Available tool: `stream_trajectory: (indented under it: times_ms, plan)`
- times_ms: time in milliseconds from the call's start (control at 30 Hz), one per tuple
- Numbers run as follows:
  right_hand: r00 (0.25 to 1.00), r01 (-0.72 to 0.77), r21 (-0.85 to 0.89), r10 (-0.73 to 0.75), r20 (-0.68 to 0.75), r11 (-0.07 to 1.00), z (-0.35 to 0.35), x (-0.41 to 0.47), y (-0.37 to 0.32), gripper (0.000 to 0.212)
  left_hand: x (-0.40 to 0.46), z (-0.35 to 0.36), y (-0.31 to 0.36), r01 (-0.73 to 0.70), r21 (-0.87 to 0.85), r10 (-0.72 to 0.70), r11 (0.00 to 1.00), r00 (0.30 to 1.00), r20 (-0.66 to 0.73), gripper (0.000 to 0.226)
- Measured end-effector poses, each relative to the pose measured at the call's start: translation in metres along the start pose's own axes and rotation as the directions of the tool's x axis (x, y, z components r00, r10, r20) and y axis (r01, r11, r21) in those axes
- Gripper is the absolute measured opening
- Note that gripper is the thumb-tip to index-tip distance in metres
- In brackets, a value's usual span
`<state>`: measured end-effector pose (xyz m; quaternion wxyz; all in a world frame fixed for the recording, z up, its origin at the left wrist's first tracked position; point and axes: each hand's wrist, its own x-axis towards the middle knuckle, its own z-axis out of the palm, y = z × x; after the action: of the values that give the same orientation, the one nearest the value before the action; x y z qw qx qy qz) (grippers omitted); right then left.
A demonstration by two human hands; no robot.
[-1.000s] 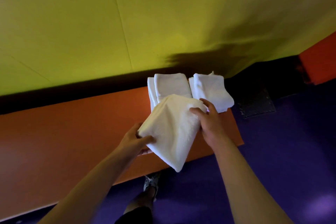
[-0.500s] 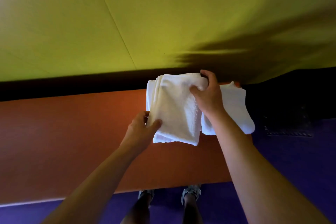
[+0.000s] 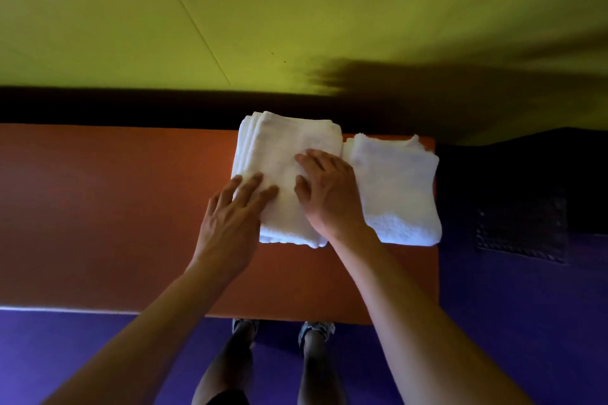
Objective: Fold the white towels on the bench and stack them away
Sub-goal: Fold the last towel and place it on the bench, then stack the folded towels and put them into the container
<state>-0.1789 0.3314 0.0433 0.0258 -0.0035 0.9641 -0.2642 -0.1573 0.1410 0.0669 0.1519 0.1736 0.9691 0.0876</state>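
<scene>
Two piles of folded white towels lie side by side at the right end of the orange bench. On the left pile both my hands rest flat. My left hand presses its near left part with straight fingers. My right hand lies palm down on its right side, fingers spread. The right pile lies untouched against the bench's right end, slightly overhanging it.
A yellow-green wall rises right behind the bench, with a dark gap along its foot. The purple floor surrounds the bench, with a dark grate at the right. My legs and shoes stand at the bench's front edge.
The folded towel that both hands held in the air has been laid on the left pile. Both hands have let go of it and now press flat on top.
</scene>
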Motion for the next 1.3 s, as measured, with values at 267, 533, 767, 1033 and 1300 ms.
stream_trajectory:
  times_ms: [267, 533, 767, 1033, 1300]
  plan:
    - [0.952, -0.138, 0.088, 0.157, -0.261, 0.986, -0.057, -0.031, 0.066, 0.032, 0.023, -0.008, 0.058, 0.087, -0.025, -0.09, 0.996, 0.978, -0.186, 0.033]
    - [0.88, -0.328, 0.231, 0.385, -0.277, 0.916, -0.07, -0.071, 0.162, 0.035, 0.05, 0.035, 0.159, -0.053, -0.244, 0.051, 0.968, 0.999, -0.016, 0.057]
    - [0.866, -0.425, 0.63, 0.495, 0.073, 0.65, -0.038, -0.08, 0.187, 0.042, 0.063, 0.079, 0.178, 0.144, -0.462, -0.103, 0.875, 0.988, 0.115, 0.064]
    - [0.8, -0.451, 0.589, 0.597, -0.067, 0.671, -0.05, -0.124, 0.223, 0.03, 0.055, 0.101, 0.2, -0.01, -0.632, -0.029, 0.775, 0.998, -0.051, 0.046]
    - [0.865, -0.461, 0.592, 0.485, 0.132, 0.661, -0.031, -0.109, 0.225, 0.049, 0.064, 0.118, 0.184, 0.149, -0.682, -0.121, 0.716, 0.989, 0.088, 0.053]
